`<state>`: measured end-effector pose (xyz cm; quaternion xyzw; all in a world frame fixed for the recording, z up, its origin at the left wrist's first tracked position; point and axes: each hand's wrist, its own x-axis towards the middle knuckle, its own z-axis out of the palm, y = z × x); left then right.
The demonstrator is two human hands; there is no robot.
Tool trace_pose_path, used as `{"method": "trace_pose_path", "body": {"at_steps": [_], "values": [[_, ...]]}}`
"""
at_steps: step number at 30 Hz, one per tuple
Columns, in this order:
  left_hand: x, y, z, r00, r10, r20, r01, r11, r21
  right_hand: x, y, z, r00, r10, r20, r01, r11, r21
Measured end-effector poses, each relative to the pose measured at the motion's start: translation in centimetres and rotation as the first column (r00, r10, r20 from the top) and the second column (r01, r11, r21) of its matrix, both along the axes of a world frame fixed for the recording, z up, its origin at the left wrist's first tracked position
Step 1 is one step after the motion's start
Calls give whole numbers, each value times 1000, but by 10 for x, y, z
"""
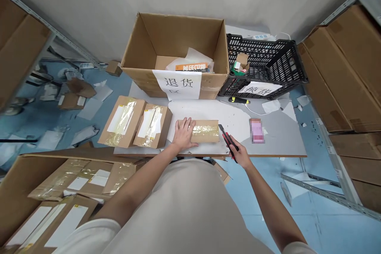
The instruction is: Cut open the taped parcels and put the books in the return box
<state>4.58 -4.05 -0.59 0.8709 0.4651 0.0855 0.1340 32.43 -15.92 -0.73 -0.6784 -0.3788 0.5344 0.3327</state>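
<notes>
A small taped cardboard box (207, 131) lies flat on the table in front of me. My left hand (183, 135) rests on its left end with the fingers spread. At the right of the box, my right hand (239, 153) grips a black and red utility knife (228, 141). The knife's tip points up and left, close to the box's right edge; I cannot tell whether it touches. Two taped boxes with white labels, a larger box (122, 121) and a narrower box (153, 126), stand left of my left hand.
Behind stand a big open carton (143, 75) with a paper sign and a black plastic crate (264, 83). A yellow and black tool (238, 100) and a pink blurred item (257, 131) lie on the table (282, 147). A carton of parcels (18, 166) is at lower left; shelves flank both sides.
</notes>
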Motion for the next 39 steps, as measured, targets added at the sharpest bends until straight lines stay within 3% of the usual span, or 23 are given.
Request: {"method": "trace_pose_path", "body": {"at_steps": [8, 13, 21, 27, 31, 35, 39], "values": [[-1, 7, -3, 999, -8, 36, 8, 1000, -4, 22, 22, 11, 984, 162, 76, -159, 986, -42], [-2, 12, -4, 999, -20, 43, 20, 1000, -12, 41, 30, 18, 930, 365, 53, -359, 929, -90], [-1, 13, -4, 998, 3, 55, -2, 1000, -31, 26, 4, 12, 936, 351, 2, -346, 925, -154], [3, 12, 5, 998, 46, -38, -49, 994, -96, 40, -34, 13, 984, 169, -52, -175, 971, -165], [19, 10, 13, 964, 240, -112, -257, 951, -171, 30, -41, 9, 992, -92, -89, 83, 991, -102], [32, 1, 20, 897, 421, -135, -442, 857, -267, -37, -1, -3, 930, -229, -287, 240, 971, 3], [22, -13, 21, 915, 400, -48, -388, 842, -374, -88, 47, -10, 885, -240, -400, 281, 958, 48]]}}
